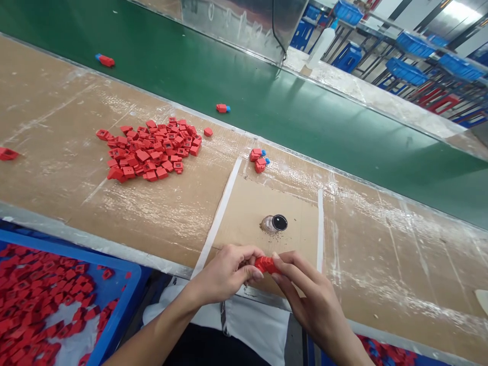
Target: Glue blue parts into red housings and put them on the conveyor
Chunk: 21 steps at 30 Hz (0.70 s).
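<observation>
Between the fingertips of both hands is a small red plastic part (266,264), held over the table's front edge. My left hand (232,272) pinches its left end, and my right hand (301,279) grips the right end; the fingers cover much of it. Just beyond them, on a cardboard sheet (244,213) bordered by white tape, stands a small round jar (273,223) with a dark top. Two red parts with blue tips (260,160) lie behind the sheet.
A heap of red parts (152,150) covers the left middle of the table. Red-and-blue pieces (222,108) lie on the green belt (171,76) behind. A blue bin (125,277) of red parts stands lower left, with more red and blue parts (387,351) lower right.
</observation>
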Motion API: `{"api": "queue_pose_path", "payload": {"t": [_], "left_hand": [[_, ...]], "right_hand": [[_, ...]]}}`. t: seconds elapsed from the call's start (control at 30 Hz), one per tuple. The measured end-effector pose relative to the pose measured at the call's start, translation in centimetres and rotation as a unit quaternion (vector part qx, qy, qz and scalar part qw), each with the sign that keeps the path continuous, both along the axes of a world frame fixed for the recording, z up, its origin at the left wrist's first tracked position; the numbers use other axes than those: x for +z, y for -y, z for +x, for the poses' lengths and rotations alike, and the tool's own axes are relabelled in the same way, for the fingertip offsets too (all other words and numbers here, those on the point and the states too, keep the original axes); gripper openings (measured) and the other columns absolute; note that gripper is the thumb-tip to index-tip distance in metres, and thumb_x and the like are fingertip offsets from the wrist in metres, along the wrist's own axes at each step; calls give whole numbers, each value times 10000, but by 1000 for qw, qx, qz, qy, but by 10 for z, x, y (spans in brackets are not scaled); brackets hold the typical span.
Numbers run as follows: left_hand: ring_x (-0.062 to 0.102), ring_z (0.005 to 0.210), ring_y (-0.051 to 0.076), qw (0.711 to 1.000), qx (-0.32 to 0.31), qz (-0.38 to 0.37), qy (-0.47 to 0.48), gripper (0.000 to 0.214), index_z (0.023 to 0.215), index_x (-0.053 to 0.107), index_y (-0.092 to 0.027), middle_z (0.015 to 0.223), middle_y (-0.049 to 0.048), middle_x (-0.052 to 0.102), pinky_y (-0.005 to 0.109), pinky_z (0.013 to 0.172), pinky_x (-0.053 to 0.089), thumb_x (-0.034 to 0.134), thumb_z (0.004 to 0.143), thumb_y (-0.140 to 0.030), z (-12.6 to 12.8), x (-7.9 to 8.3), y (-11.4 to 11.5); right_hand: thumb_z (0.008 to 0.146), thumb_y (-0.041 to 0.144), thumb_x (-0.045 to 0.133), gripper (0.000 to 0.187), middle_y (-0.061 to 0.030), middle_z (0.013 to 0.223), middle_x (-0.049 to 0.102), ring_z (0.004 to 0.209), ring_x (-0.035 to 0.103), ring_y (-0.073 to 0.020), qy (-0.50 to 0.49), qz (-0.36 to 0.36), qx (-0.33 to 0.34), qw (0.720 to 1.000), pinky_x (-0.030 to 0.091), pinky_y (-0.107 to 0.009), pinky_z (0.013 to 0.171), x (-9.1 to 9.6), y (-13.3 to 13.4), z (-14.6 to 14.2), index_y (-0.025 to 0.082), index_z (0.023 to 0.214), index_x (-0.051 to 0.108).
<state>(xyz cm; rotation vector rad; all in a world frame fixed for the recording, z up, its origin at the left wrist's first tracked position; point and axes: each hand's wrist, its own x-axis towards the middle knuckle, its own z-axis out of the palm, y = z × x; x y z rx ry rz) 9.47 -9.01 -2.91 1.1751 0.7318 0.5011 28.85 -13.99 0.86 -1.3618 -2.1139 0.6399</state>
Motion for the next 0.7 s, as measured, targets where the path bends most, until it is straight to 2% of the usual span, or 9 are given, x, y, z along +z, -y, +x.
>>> {"api": "queue_pose_path", "payload": {"t": [0.27, 0.47, 0.6, 0.7], "left_hand": [[431, 623, 100, 999, -27, 22, -21, 87, 883, 642, -177, 681, -34, 514, 213, 582, 330, 555, 878, -178, -1, 4, -4], [454, 654, 101, 999, -24, 8, -21, 89, 902, 649, -168, 710, -27, 536, 220, 612, 353, 568, 886, -203, -3, 1, -2], [484, 682, 111, 999, -20, -32, 6, 154, 981, 671, -156, 737, -16, 555, 231, 634, 386, 584, 893, -249, -3, 0, -4], [503, 688, 110, 999, -8, -52, 13, 271, 1116, 664, -160, 736, -30, 539, 232, 647, 404, 640, 871, -273, -2, 1, -7]], "right_hand": [[958, 62, 499, 268, -83, 1034, 612, 893, 609, -160, 0, 16, -7, 1000, 503, -243, 752, -5, 5, -2, 206, 1176, 558], [977, 105, 498, 219, -70, 1057, 617, 914, 614, -143, -23, -27, -21, 999, 493, -229, 779, -4, 6, -1, 213, 1154, 571], [979, 160, 519, 139, -55, 1031, 653, 933, 638, -148, -94, -46, -71, 992, 512, -223, 793, -10, 9, -3, 225, 1056, 615], [978, 219, 539, 142, -60, 1027, 682, 892, 664, -157, -144, -64, -118, 980, 541, -230, 749, -20, 11, -7, 226, 1082, 635]]}}
